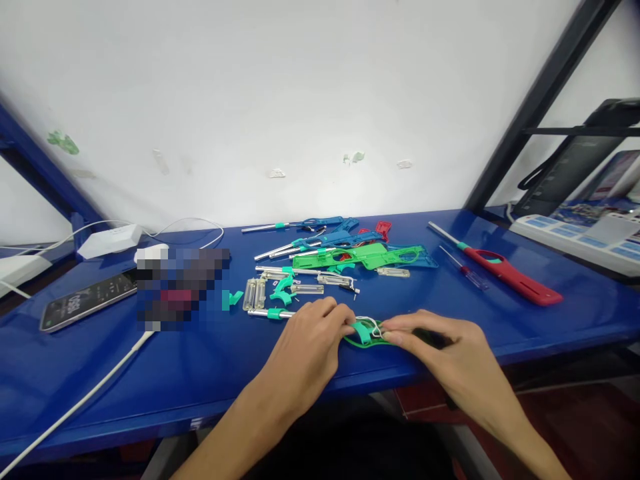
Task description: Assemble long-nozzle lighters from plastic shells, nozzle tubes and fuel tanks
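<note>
A green lighter body half (pixel 367 343) lies near the table's front edge, its metal tube (pixel 260 313) with a teal collar pointing left. My left hand (pixel 317 333) is closed over its middle, fingertips at the teal trigger (pixel 363 331); the palm hides part of the body. My right hand (pixel 445 343) is closed in a pinch at the white wire (pixel 373 325) beside the trigger. Behind them lie clear fuel tanks (pixel 307 289), loose teal triggers (pixel 283 291) and a light green casing half (pixel 365 257).
Blue lighter casings (pixel 345 237) with metal tubes are heaped at the back. At right lie a screwdriver (pixel 473 276) and a whole red lighter (pixel 517 275). A phone (pixel 90 300), a white cable (pixel 100 387) and a blurred patch are at left; a power strip (pixel 585 243) is far right.
</note>
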Motion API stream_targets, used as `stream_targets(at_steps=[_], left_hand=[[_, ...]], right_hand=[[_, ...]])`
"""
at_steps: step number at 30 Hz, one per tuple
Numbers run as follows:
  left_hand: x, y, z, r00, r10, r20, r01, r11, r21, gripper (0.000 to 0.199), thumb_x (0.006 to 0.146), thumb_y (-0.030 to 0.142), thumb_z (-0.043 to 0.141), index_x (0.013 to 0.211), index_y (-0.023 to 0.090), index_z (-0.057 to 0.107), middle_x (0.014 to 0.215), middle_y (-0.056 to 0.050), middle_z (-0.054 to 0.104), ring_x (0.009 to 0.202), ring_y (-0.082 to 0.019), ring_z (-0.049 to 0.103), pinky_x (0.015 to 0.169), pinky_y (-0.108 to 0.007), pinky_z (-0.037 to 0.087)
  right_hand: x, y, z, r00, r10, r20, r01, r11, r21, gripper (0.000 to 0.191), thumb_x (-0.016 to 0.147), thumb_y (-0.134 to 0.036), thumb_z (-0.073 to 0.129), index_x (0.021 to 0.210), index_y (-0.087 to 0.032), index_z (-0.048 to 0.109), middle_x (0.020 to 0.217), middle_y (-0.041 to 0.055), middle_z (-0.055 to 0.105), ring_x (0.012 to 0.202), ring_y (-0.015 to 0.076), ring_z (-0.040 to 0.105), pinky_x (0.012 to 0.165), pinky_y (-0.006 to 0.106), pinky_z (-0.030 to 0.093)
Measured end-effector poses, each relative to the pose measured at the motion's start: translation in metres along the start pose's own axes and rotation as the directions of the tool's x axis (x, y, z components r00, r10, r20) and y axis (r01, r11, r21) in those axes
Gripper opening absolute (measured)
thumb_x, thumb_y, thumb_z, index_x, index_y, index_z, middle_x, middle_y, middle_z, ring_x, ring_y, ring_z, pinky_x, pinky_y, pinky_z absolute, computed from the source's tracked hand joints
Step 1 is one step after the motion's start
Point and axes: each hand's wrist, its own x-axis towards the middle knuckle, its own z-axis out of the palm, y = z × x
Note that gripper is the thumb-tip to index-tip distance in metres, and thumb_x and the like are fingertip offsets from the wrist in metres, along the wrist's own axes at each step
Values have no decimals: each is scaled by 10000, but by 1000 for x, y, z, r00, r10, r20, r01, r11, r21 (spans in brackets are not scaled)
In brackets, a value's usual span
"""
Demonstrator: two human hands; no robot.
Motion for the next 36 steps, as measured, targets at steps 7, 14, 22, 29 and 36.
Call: stream_targets(at_steps=[7,14,22,29,36], left_hand=[[0,0,1,999,35,3,-35,998,54,159,1041,90,522,990,206,618,929,-7,634,833,-200,619,730,-321,448],[-2,3,3,996,83,26,-87,969,230,283,969,-40,456,1015,223,553,955,-5,595,819,-209,575,710,-333,415],[0,4,2,995,91,37,-97,964,248,216,1020,30,480,1031,216,590,928,-5,597,810,-212,595,701,-338,426],[0,0,6,995,99,-26,-95,988,122,188,1038,80,533,1122,202,649,1036,-26,686,889,-219,668,752,-347,505],[1,3,3,985,136,-108,-124,986,114,114,1042,134,575,1055,172,682,981,-41,735,902,-232,605,796,-365,523]], right_hand=[[1,4,0,1000,-15,-8,14,999,-33,220,827,-483,809,845,-270,862,922,54,838,872,285,789,801,339,656],[0,4,0,1000,-3,1,3,1000,-27,192,823,-470,812,826,-283,854,904,39,836,854,264,792,774,304,651],[1,2,2,1000,1,-7,-1,1000,-17,223,824,-483,808,840,-265,851,914,53,834,854,277,791,789,337,658],[-2,7,2,996,-87,-20,84,990,-117,202,875,-483,772,908,-299,850,855,25,806,759,224,721,706,319,586],[-4,4,2,994,-108,-7,106,985,-136,170,908,-449,750,858,-302,818,899,34,797,815,247,685,749,368,535]])
